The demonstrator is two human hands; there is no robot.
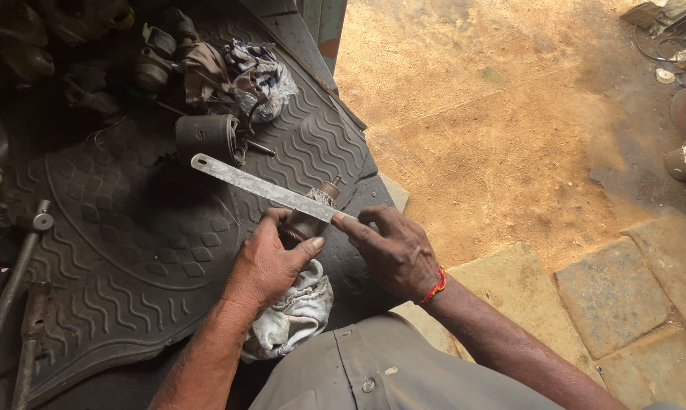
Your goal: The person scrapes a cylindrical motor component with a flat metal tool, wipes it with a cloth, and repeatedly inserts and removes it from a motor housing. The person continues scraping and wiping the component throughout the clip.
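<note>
Armature [306, 220], a small greasy metal cylinder with a shaft tip at 1 o'clock, sits clenched in my left hand [271, 262] over a dirty white rag [294, 315]. I judge it dense, stiff and slippery; best gripped round the body. My right hand [392, 250] pinches the near end of a flat grey metal strip [259, 184] laid across it, reaching toward 10 o'clock. Black rubber mat [130, 250] lies below.
</note>
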